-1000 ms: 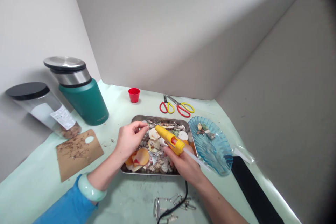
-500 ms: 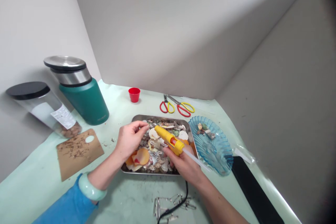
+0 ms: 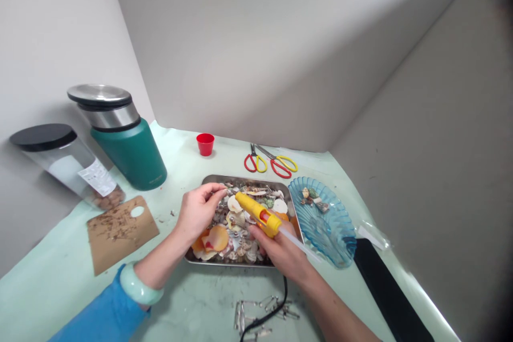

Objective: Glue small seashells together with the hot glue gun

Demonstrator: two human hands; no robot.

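Note:
My right hand (image 3: 282, 248) is wrapped round a yellow hot glue gun (image 3: 256, 209), with a clear glue stick (image 3: 298, 241) jutting from its back end. The gun's nozzle points left, close to the fingertips of my left hand (image 3: 199, 211). Those fingers are pinched together over the tray, and whatever small thing they hold is too small to name. Beneath both hands a metal tray (image 3: 208, 263) is filled with seashells (image 3: 216, 238) in white, orange and brown.
Right of the tray lies a blue shell-shaped dish (image 3: 328, 230) with a few shells. Behind are two scissors (image 3: 280, 165) and a red cup (image 3: 206, 144). Leftward stand a green bottle (image 3: 132, 155) and a jar (image 3: 72, 165), near cardboard (image 3: 120, 235). Safety pins (image 3: 256, 312) and a black cord (image 3: 266, 319) lie in front.
Almost nothing differs. The glue gun's nozzle has shifted very slightly left, towards my left fingertips; both hands keep their grip.

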